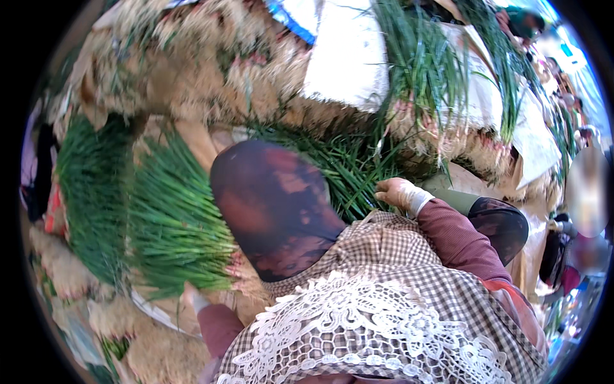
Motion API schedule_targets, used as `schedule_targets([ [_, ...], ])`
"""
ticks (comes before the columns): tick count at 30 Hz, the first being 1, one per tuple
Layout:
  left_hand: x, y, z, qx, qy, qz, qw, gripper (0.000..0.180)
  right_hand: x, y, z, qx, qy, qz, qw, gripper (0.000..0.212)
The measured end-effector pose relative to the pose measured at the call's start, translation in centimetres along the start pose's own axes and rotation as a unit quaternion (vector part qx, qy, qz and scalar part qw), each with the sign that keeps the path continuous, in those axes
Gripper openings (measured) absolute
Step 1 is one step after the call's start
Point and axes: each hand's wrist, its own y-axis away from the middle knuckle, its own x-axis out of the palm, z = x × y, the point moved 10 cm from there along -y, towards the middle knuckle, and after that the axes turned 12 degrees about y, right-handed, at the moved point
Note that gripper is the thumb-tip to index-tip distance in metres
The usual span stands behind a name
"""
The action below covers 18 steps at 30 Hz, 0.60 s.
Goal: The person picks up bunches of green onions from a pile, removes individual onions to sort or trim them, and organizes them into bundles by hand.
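My left hand (191,296) is at the lower edge of a large pile of green onions (176,214), touching or close to the leaves. Its fingers are small and partly hidden, so their grip does not show. The pile's pale, reddish root ends point toward my knee. On the right, my right hand (398,192), in a pale thin glove, reaches in beside loose dark green onion leaves (348,163). Its fingers are loosely extended, with nothing visible in them.
A second green onion pile (93,198) lies farther left. Rooty onion bundles (211,57) are heaped across the far side, with white sacking (348,54) over part of them. More green onions (425,70) hang over at the right. My knee (275,205) stands between my hands. People are in the right background.
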Motion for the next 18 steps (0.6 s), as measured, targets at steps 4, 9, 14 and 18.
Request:
schedule_targets([
  [4,-5.3,5.2,-12.2,0.283,0.171,-0.071,0.941,0.042,-7.0,2.4,-0.7,0.005,-0.044,-0.121,0.992,0.032],
  [9,-7.7,21.6,-29.8,0.470,0.352,0.095,0.804,0.039,-15.8,7.8,-10.4,0.129,-0.147,-0.409,0.891,0.030],
  [14,-3.6,47.8,-37.7,0.613,0.419,0.342,0.577,0.031,-14.6,9.7,-21.4,0.233,-0.301,-0.478,0.792,0.029],
  [18,7.5,60.3,-33.4,0.466,0.315,0.549,0.618,0.012,-14.0,5.8,-16.1,0.248,-0.118,-0.299,0.914,0.029],
])
